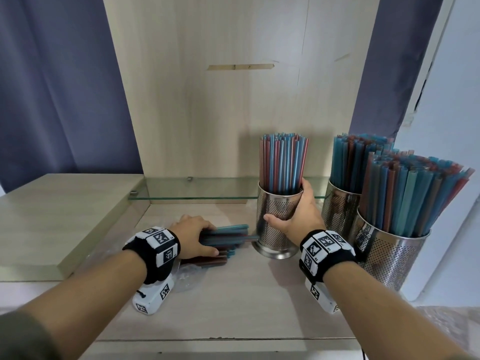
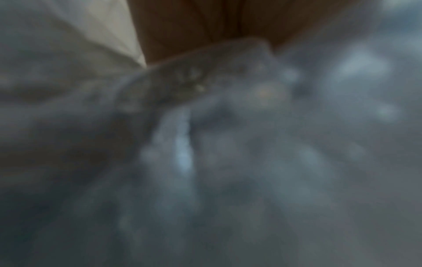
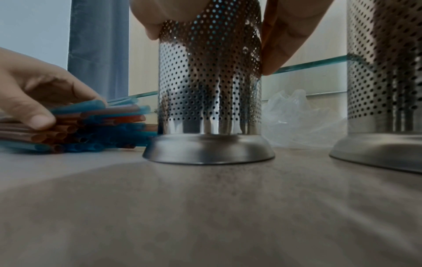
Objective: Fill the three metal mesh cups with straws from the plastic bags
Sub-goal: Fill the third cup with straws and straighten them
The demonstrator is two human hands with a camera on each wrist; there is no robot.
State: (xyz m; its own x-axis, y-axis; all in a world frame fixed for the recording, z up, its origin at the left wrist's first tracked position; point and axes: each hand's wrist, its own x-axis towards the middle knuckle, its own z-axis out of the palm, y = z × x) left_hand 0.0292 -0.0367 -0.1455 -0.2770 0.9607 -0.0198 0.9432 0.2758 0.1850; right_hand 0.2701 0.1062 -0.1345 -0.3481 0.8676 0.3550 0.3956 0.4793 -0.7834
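Right hand (image 1: 298, 216) grips the mesh cup (image 1: 276, 224) — left hand (image 1: 193, 236) grips the loose straws (image 1: 228, 233) beside it.

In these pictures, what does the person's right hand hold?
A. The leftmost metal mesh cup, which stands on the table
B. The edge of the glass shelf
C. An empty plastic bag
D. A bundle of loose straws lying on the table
A: the right hand wraps its thumb and fingers round the leftmost metal mesh cup, whose base sits flat on the table in the right wrist view.
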